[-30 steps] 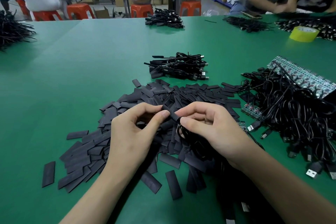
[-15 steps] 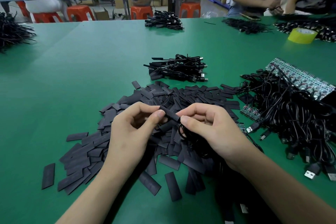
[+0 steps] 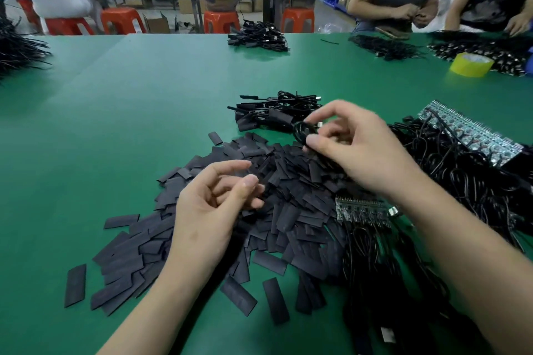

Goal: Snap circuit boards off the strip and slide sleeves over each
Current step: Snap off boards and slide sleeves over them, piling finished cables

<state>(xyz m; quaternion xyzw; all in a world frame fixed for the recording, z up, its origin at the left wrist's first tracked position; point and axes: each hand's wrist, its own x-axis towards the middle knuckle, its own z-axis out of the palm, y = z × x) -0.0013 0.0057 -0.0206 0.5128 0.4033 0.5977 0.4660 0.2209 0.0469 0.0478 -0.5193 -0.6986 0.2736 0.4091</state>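
My right hand [image 3: 357, 150] pinches a coiled black cable with a sleeved end [image 3: 301, 131] and holds it above the far edge of the pile of flat black sleeves [image 3: 288, 199], near a small heap of finished cables [image 3: 274, 112]. My left hand [image 3: 210, 204] hovers over the left part of the sleeve pile with loosely curled fingers and holds nothing. A short strip of circuit boards [image 3: 362, 212] with wires lies just under my right forearm. A longer circuit board strip [image 3: 467, 132] lies at the right on a tangle of black cables [image 3: 461, 181].
A yellow tape roll [image 3: 471, 65] stands at the far right of the green table [image 3: 115, 124]. More cable bundles [image 3: 259, 37] lie along the far edge and one at the left edge [image 3: 17, 49]. Other people sit at the far right and at a back table.
My hands were together over the sleeve pile, working a sleeve onto a cable end. My left hand has let go, and my right hand has carried the cable up and away toward the finished heap.
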